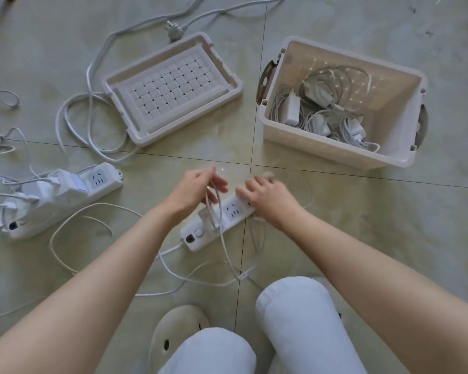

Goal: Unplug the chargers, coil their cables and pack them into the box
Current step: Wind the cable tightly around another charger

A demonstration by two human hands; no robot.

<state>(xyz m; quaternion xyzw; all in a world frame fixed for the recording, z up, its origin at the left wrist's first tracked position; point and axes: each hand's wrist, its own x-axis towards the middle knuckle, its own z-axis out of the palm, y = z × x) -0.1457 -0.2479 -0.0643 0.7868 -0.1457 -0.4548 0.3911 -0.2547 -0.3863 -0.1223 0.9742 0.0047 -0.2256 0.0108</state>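
Charger cable (222, 228): thin white cord, looking light and limp, lying looped across the near power strip (222, 217) on the tiled floor (335, 238) and trailing toward the knees; likely slippery and prone to tangling, so best taken near the plug body. The left hand (197, 187) is pinching a strand of it above the strip, while the right hand (268, 195) is pressing down on the strip's far end, fingers curled narrow. The box (335, 155), sitting beyond to the right with its lid (170, 90) lying apart, is already holding several coiled chargers.

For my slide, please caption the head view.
Left hand lifts a cable; right hand rests on the power strip.
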